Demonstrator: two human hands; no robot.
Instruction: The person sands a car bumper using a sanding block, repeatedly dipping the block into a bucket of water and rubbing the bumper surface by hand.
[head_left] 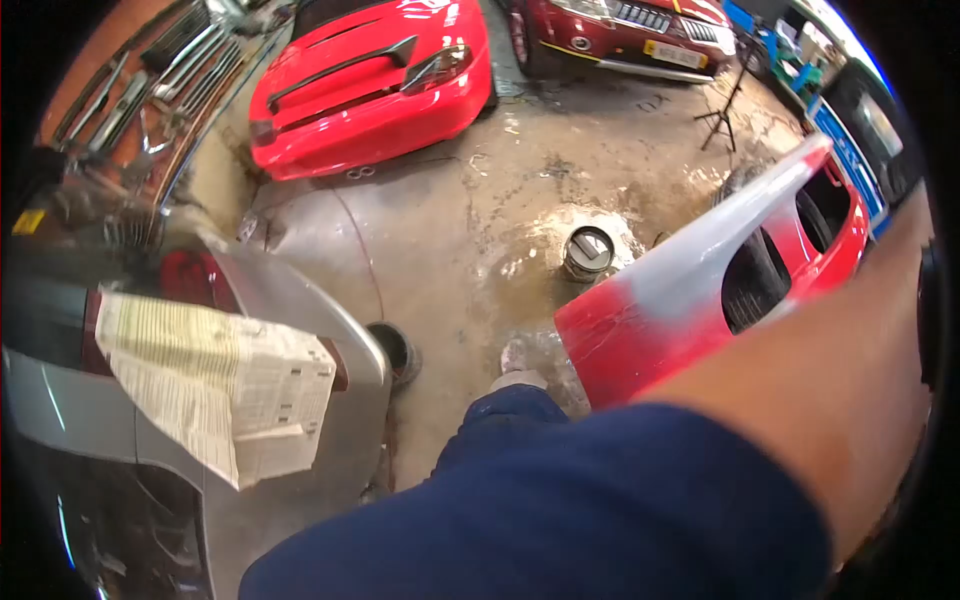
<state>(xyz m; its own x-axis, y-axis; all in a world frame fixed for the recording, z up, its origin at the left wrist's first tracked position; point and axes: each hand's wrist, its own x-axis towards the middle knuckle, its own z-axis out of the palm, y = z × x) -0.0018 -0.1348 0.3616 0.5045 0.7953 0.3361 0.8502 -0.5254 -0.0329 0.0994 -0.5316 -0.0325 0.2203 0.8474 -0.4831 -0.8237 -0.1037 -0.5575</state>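
Observation:
My arm in a navy sleeve (560, 510) crosses the lower part of the view. Its bare forearm (800, 390) stretches up to the right edge, where the hand is cut off. I cannot tell what that hand touches or holds. My other hand does not show either. Just beyond the forearm stands a red car body panel (640, 350) with a patch of grey-white and dark oval openings; the forearm hides its lower edge. On the left, a folded sheet of newspaper (270, 390) lies on a silver car (340, 330).
A lidded tin (588, 250) stands on the wet, stained floor (470, 230). A dark bucket (395, 355) is beside the silver car. Further back are a red car (370, 90), a dark red vehicle (620, 35) and a tripod stand (728, 105). Metal parts (190, 65) lean at the upper left.

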